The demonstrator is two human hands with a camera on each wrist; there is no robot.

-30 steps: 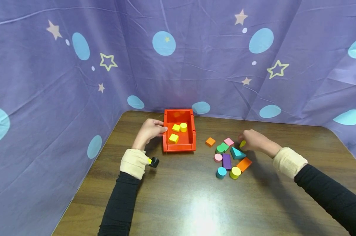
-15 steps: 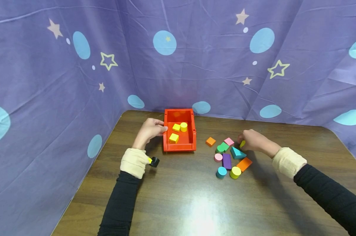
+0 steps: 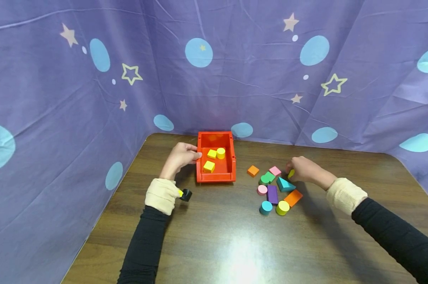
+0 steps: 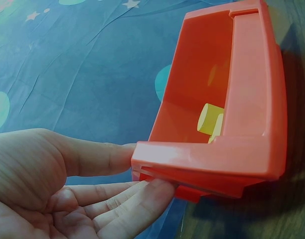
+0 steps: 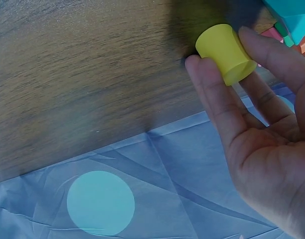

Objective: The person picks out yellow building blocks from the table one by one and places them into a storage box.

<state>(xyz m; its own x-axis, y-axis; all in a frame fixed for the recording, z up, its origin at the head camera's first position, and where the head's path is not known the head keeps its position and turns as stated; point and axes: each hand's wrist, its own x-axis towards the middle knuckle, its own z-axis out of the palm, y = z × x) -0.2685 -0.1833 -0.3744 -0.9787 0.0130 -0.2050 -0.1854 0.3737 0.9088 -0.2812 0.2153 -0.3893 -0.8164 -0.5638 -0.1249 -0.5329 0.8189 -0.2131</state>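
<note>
My left hand (image 3: 180, 157) pinches the left wall of a red plastic bin (image 4: 207, 159), thumb on one side and fingers below the rim in the left wrist view. Inside the bin lie a yellow cylinder (image 3: 221, 153) and two yellow blocks, one of them a cube (image 3: 209, 167). Over at the right, my right hand (image 3: 307, 169) holds another yellow cylinder (image 5: 225, 52) between thumb and fingertips, at the far edge of a loose group of blocks. A teal triangular block (image 3: 285, 184) lies just beside that hand.
Near the right hand lie a purple block (image 3: 272, 195), an orange block (image 3: 293, 198), a yellow cylinder (image 3: 283, 208), a blue cylinder (image 3: 266, 208), and pink and green pieces. An orange block (image 3: 253, 170) sits nearer the bin. A purple patterned curtain (image 3: 235, 79) borders the wooden table.
</note>
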